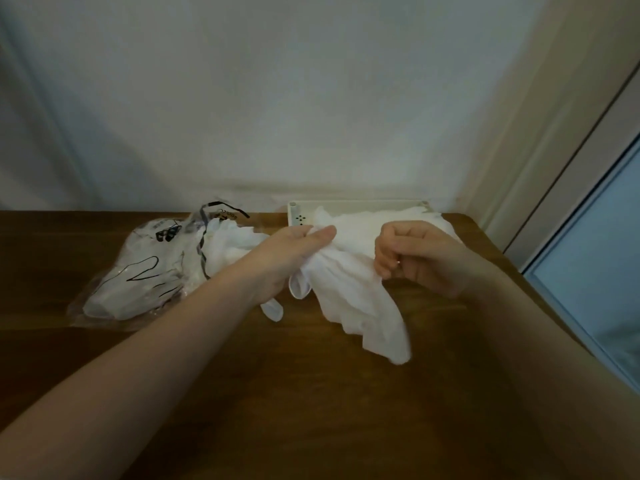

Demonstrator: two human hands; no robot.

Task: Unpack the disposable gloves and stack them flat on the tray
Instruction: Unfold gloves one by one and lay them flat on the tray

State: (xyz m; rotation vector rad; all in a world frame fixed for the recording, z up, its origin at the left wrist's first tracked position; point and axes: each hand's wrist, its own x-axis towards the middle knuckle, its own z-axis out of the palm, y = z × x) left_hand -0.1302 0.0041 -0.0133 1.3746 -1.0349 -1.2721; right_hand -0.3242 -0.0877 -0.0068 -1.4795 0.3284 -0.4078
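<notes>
A: The left hand [298, 252] pinches a bunch of white gloves [353, 289] between thumb and fingers; the right hand [415, 256] is curled, seemingly gripping the same bunch, which hangs above the worktop [311, 393].

B: How far along?

A: Partway, I'd judge. Some gloves already lie on the tray [301, 216] behind the hands, spilling over its right rim. The clear packet [145, 271] to the left still holds more.

B: Room to move?

A: The tray sits against the wall, the worktop's right edge near; the front is open.
</notes>
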